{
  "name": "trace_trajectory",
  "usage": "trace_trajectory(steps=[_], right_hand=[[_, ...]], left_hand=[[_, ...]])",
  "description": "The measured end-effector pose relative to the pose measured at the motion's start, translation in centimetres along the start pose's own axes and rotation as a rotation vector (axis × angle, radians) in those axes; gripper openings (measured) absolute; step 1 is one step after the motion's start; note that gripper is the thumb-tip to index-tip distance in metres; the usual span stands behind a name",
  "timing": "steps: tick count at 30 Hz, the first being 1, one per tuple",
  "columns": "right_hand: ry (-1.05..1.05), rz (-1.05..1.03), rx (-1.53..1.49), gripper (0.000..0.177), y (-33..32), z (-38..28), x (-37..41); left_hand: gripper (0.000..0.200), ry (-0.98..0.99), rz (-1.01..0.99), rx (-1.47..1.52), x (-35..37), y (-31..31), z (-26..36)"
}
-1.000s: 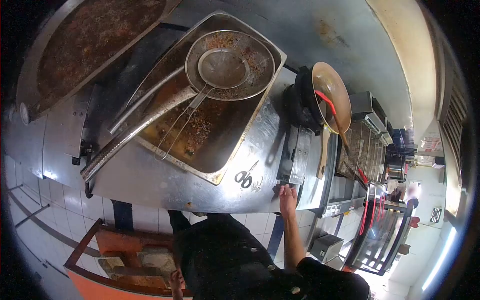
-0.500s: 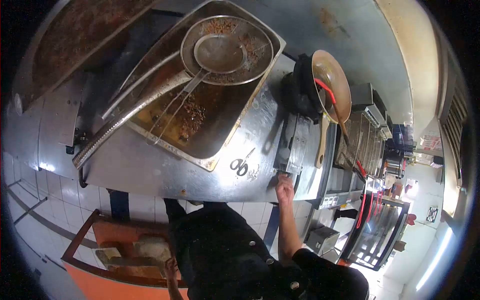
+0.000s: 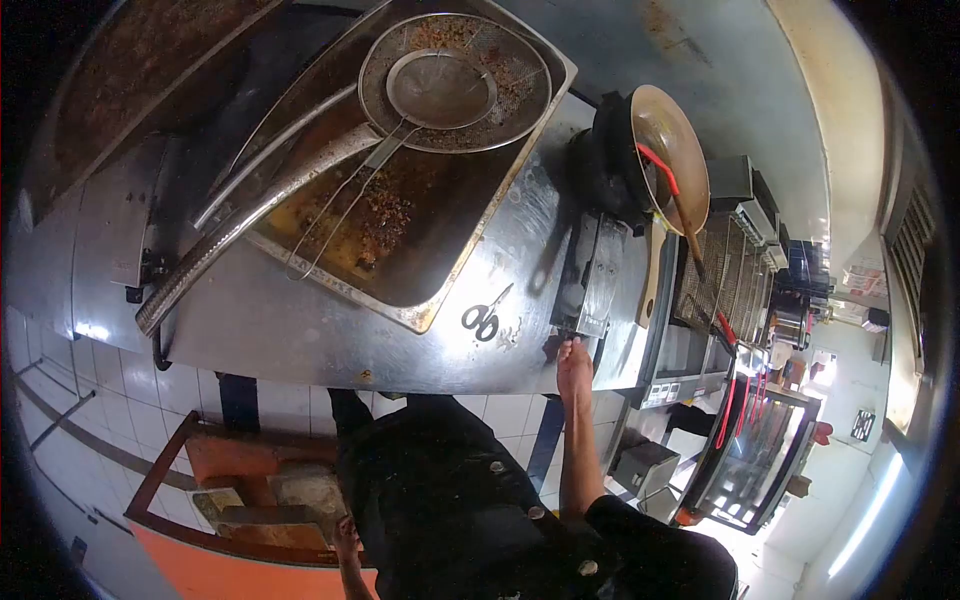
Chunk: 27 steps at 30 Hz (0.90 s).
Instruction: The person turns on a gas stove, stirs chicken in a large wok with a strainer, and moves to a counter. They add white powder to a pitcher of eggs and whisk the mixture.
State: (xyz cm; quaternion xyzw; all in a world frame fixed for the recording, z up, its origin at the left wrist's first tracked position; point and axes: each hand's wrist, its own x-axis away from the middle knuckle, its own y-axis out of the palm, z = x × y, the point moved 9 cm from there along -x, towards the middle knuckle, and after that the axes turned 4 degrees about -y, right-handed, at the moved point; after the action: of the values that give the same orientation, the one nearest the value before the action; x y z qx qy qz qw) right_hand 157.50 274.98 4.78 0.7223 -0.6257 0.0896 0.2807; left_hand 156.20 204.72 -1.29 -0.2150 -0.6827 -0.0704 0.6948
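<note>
My right hand (image 3: 574, 367) is closed at the near end of a narrow, shiny metal cover (image 3: 598, 285) lying on the steel worktop (image 3: 330, 345); its fingers pinch a dark part at that end. Beside it lie black-handled scissors (image 3: 484, 318). Low on the left, my left hand (image 3: 346, 540) hangs by my dark apron (image 3: 450, 490), over an orange bin (image 3: 240, 560). Its fingers are partly hidden and overlap the end of a flat brownish strip (image 3: 265, 516) there.
A large tray (image 3: 430, 312) of brown oil and crumbs bears a big strainer (image 3: 520, 85) with a smaller sieve (image 3: 440, 90) in it. A tilted wok (image 3: 680, 130) with a red-ended utensil (image 3: 672, 175) and wire fryer baskets (image 3: 710, 260) stand to the right.
My view has tilted slightly, so the worktop and tray sit higher. My right hand stays at the metal cover's end, its wrist turned a little. The left hand looks almost unmoved.
</note>
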Motion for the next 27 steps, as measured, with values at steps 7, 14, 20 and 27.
trace_trajectory(steps=[7, 14, 20, 27], right_hand=[[-0.124, -0.017, 0.202, 0.013, 0.9, -0.6, 0.2], [-0.162, -0.034, 0.325, 0.019, 1.7, -1.5, 0.8], [-0.256, -0.040, 0.644, 0.022, 1.2, -3.0, 0.2], [-0.852, 0.231, 1.510, 0.032, 4.3, -5.2, 4.3]], left_hand=[[0.030, 0.018, 0.030, 0.008, -0.1, 0.1, -0.8], [0.030, 0.036, 0.037, 0.003, -0.6, 0.1, -1.6], [0.030, 0.072, 0.051, -0.001, -1.2, 0.1, -1.8], [0.031, 0.164, 0.034, 0.024, -3.4, -1.1, -1.5]])
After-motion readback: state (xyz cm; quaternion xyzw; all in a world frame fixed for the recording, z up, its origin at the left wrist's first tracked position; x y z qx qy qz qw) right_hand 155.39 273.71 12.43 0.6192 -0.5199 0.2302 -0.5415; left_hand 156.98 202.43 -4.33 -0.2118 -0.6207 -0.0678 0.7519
